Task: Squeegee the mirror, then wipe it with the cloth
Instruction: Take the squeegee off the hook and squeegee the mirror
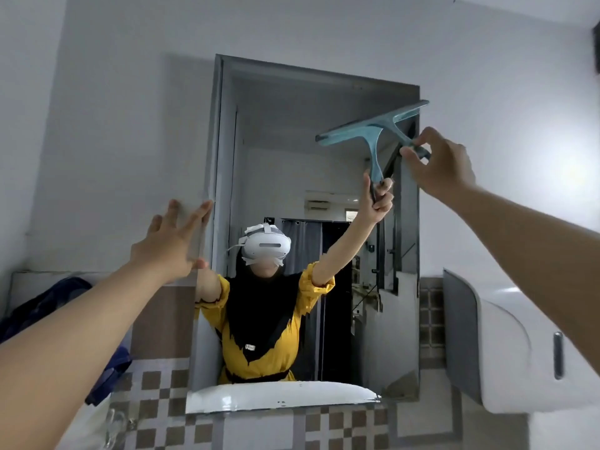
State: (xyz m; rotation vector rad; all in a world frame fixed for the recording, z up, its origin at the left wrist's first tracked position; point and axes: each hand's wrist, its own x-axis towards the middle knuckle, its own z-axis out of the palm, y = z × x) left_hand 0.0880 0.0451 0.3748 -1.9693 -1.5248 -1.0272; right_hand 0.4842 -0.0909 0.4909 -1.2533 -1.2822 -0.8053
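Squeegee (pixel 373 131) gripped, R hand (pixel 438 164)

I can't read any text here. There's a small white tag on the yellow garment (pixel 250 347) reflected in the mirror (pixel 402 319), too blurred to read. No brands, numbers or signs.

Teal squeegee (pixel 373 128), white wall (pixel 130 92), brown-and-white checkered tiles (pixel 337 427).

Glossy glass mirror (pixel 292 157), blue plastic squeegee (pixel 373 131), matt painted wall (pixel 130 92)
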